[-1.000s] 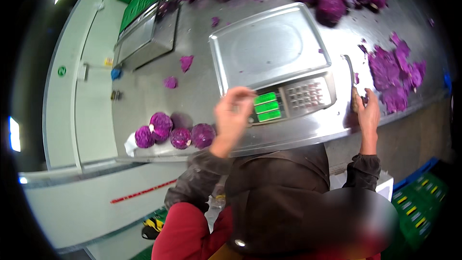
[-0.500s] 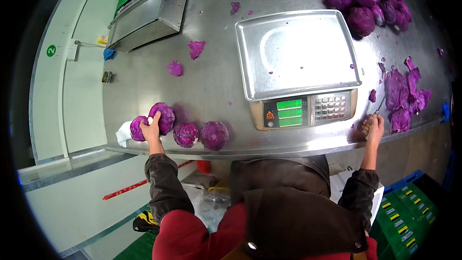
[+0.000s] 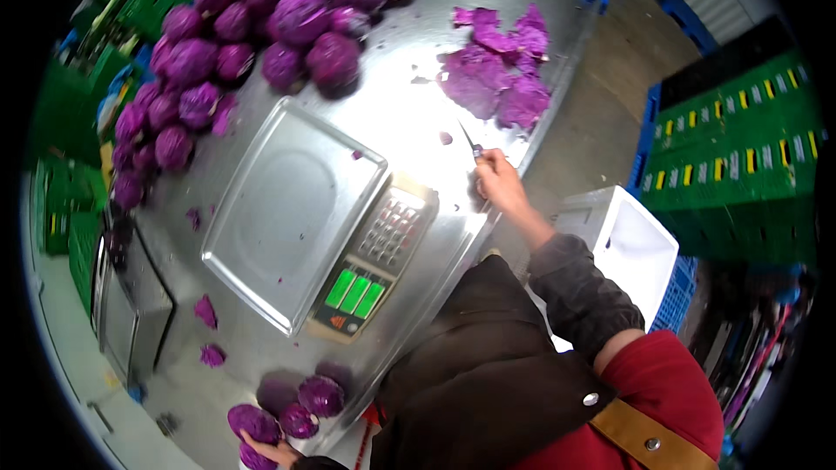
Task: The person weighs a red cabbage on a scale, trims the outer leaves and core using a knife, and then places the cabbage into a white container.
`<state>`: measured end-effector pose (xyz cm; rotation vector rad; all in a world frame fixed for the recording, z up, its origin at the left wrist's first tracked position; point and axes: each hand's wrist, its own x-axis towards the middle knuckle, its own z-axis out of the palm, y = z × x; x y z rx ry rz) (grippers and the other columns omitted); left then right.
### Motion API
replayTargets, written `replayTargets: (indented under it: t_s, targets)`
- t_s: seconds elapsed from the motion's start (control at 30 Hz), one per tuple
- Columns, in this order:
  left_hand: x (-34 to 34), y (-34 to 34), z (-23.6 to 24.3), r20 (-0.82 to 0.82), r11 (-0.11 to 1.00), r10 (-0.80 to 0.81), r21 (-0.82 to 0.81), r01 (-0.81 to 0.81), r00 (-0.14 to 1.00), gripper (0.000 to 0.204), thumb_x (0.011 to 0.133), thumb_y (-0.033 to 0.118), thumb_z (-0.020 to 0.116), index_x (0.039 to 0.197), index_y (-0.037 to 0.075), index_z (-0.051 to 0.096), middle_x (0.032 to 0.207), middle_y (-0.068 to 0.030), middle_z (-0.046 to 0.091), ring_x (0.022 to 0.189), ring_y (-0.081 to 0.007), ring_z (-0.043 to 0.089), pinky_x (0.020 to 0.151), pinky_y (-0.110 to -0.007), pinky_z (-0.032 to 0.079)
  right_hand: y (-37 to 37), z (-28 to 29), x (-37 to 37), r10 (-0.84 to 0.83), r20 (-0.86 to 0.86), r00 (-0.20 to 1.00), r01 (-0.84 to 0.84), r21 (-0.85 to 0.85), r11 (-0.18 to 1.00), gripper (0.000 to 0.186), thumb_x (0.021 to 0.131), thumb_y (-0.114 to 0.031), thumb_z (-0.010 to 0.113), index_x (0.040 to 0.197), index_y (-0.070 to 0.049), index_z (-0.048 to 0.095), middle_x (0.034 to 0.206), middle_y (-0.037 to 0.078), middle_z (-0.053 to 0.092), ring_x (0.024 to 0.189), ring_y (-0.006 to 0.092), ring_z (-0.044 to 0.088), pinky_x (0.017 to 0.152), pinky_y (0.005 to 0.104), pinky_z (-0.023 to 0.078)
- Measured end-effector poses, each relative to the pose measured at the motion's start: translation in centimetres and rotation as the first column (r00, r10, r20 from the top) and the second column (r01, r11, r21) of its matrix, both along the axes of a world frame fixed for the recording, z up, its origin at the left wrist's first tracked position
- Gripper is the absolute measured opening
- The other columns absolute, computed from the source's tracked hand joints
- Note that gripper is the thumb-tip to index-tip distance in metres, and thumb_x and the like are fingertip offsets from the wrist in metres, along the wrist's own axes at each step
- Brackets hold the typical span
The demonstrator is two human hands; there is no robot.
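At the lower left, my left hand (image 3: 277, 452) grips a red cabbage (image 3: 252, 421) at the table's near edge; its fingers are partly hidden. Another cabbage (image 3: 256, 458) lies against the hand, and two more cabbages, one small (image 3: 299, 421) and one larger (image 3: 321, 395), sit just to the right. My right hand (image 3: 498, 177) is closed round the handle of a small knife (image 3: 468, 135). The thin blade points away from me, toward a heap of loose purple leaves (image 3: 498, 74) on the steel table.
A scale with a bare steel pan (image 3: 292, 209) stands mid-table. Many red cabbages (image 3: 300, 16) are piled at the far left. A second steel device (image 3: 131, 305) stands at left. Off the table's right edge are a white bin (image 3: 640, 248) and stacked green crates (image 3: 731, 161).
The view has swung to the right, so the scale and cabbages appear turned and further left. My left hand stays at the cabbages; my right hand still holds the knife.
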<state>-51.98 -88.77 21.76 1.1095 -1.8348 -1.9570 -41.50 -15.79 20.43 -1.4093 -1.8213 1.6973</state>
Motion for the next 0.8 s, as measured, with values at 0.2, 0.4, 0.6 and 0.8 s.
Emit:
replayTargets:
  t_s: [0.2, 0.4, 0.6, 0.8]
  targets:
    - [-6.4, 5.4, 1.5, -0.323, 0.955, -0.283, -0.005, 0.297, 0.903, 0.085, 0.086, 0.044, 0.074, 0.154, 0.016, 0.030, 0.153, -0.0144, 0.039, 0.136, -0.0366, 0.045, 0.109, -0.058, 0.043, 5.2, -0.1, 0.3, 0.139, 0.160, 0.977, -0.174, 0.229, 0.958, 0.049, 0.093, -0.042, 0.065, 0.116, 0.001, 0.062, 0.090, 0.020, 0.071, 0.087, 0.0292, 0.070, 0.081, 0.0400, 0.052]
    - [-6.6, 23.8, 11.3, -0.401, 0.783, -0.252, 0.451, 0.429, 0.881, 0.089, 0.075, 0.046, 0.074, 0.149, 0.007, 0.043, 0.148, -0.0173, 0.048, 0.136, -0.0400, 0.045, 0.115, -0.057, 0.036, 14.5, -3.8, -2.4, 0.186, 0.036, 0.982, -0.189, 0.142, 0.972, 0.032, 0.092, -0.029, 0.068, 0.101, 0.002, 0.071, 0.072, 0.005, 0.067, 0.055, 0.0147, 0.062, 0.054, 0.0303, 0.049]
    - [-3.0, 45.4, 8.0, -0.462, 0.319, -0.774, 0.303, 0.898, 0.432, 0.087, 0.072, 0.034, 0.072, 0.148, 0.005, 0.043, 0.142, -0.0194, 0.052, 0.127, -0.0391, 0.054, 0.108, -0.055, 0.046, 23.2, -1.1, -4.8, 0.176, 0.136, 0.975, -0.213, 0.342, 0.915, 0.043, 0.095, -0.038, 0.060, 0.106, 0.002, 0.070, 0.079, 0.013, 0.067, 0.068, 0.0217, 0.063, 0.064, 0.0355, 0.048]
    - [0.0, 64.4, 6.1, -0.119, 0.123, -0.990, -0.428, 0.895, 0.079, 0.100, 0.054, 0.020, 0.094, 0.141, 0.004, 0.047, 0.132, -0.0145, 0.049, 0.123, -0.0310, 0.053, 0.105, -0.042, 0.046, 15.6, 2.1, -0.8, 0.275, -0.049, 0.960, -0.266, 0.143, 0.953, 0.036, 0.101, -0.034, 0.056, 0.110, 0.000, 0.063, 0.077, 0.007, 0.065, 0.066, 0.0145, 0.062, 0.061, 0.0313, 0.049]
